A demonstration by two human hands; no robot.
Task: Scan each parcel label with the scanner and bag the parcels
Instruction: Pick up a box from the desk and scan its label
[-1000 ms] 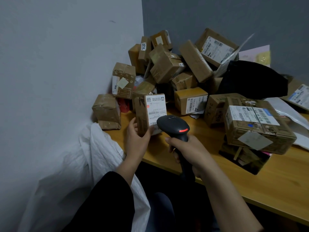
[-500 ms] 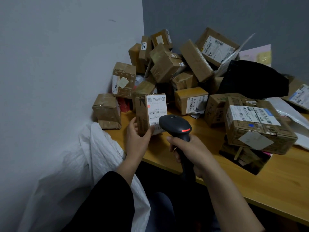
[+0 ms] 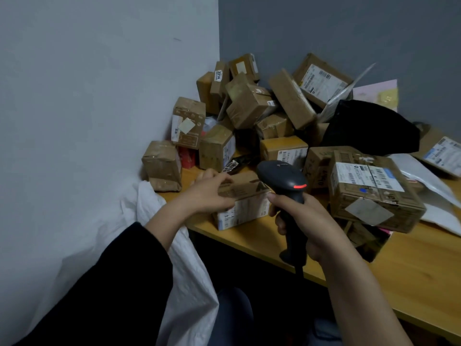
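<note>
At the edge of the table [image 3: 411, 283], your left hand [image 3: 210, 196] curls over the cardboard parcel [image 3: 249, 196], likely light and stiff, best gripped across its narrow sides; at its 3 o'clock, your right hand [image 3: 311, 221] clamps the barcode scanner [image 3: 282, 178].

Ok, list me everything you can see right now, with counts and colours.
Held parcel: one, brown, white label, table's near edge.
Piled parcels: over a dozen, brown, in the corner.
Large box: one, brown, right of the scanner.
Pouch: one, black, on the pile.
Mailers: at least two, white, far right.
Sack: one, white, left of the table.
Table: one, yellow wood.
Scanner: one, black, red light.
Left hand: grips the held parcel.
Right hand: grips the scanner.
</note>
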